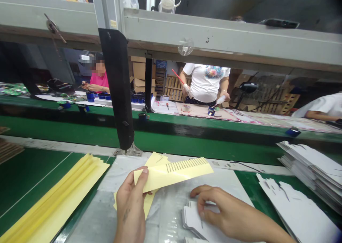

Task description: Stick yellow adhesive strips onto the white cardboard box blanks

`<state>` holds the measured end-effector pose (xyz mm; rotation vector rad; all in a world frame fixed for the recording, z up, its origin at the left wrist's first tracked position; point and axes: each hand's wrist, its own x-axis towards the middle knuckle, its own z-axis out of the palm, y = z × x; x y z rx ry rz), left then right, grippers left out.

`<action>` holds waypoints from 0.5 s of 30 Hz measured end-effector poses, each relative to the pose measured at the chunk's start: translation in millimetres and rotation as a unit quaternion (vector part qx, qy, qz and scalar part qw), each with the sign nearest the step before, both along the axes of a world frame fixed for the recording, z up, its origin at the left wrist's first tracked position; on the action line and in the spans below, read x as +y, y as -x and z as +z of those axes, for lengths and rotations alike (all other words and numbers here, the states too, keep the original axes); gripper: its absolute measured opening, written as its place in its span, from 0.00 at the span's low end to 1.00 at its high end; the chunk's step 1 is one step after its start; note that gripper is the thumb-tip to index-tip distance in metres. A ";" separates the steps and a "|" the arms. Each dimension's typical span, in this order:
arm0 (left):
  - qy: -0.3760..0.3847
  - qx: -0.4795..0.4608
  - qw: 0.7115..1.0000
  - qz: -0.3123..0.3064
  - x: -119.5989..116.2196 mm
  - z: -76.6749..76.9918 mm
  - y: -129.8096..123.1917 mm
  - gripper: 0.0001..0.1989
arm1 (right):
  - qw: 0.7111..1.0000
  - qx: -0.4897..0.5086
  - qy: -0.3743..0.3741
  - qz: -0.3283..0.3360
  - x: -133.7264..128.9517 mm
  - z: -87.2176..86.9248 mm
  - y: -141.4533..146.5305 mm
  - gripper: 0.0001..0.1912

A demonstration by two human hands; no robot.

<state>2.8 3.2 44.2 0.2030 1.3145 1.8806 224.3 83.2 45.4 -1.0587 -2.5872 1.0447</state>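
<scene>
My left hand (133,200) is closed on a pale yellow label sheet (176,173), thumb on top, held tilted above the bench. Rows of small dark print run along the sheet's upper right part. Beneath it, more yellow sheets (151,202) lie on the grey work surface (107,193). My right hand (223,209) is low over a small stack of flat white card pieces (192,216). Its thumb and index fingertips come together at the top card, while another finger reaches out. Whatever lies between those fingertips is too small to make out.
Long yellow sheets (58,200) lie at left. White flat cartons (301,207) are stacked at right, with a taller pile (315,168) behind. A black-wrapped post (116,90) rises before a green conveyor (187,140). Beyond it, co-workers (205,83) handle blue parts (211,110).
</scene>
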 end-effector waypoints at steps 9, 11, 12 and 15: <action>-0.002 0.002 1.000 -0.002 1.3 -2.6 0.7 0.25 | 0.998 -0.029 0.038 -0.027 -6.5 10.8 3.6 0.06; -0.001 0.000 1.000 -0.002 1.3 -3.1 0.7 0.24 | 0.999 -0.029 0.034 -0.028 -6.7 11.5 4.9 0.06; 0.000 -0.001 1.000 -0.002 1.2 -3.1 0.7 0.24 | 0.999 -0.025 0.032 -0.032 -6.6 11.2 5.5 0.06; 0.001 0.001 1.000 -0.006 0.8 -2.1 0.4 0.24 | 0.998 -0.022 0.034 -0.050 -6.2 8.2 7.2 0.06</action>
